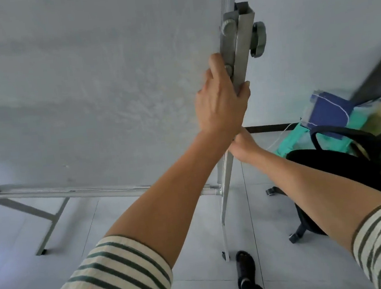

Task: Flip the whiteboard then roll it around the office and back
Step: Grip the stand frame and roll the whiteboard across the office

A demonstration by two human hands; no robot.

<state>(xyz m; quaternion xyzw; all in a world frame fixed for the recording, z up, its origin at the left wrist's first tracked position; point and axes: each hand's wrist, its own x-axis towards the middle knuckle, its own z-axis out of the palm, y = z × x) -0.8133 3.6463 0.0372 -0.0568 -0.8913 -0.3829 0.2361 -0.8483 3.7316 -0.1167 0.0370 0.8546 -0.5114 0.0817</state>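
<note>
Left hand [221, 102] gripping whiteboard [83, 85] side post, right hand [244, 146] lower

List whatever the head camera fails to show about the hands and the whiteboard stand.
Head view:
- Right hand: fingers hidden behind the left forearm; grip unclear.
- Grey metal stand post: middle covered by the left hand.
- White whiteboard panel: top and left cut off by the frame edge.
- Far stand leg: blurred.
</note>
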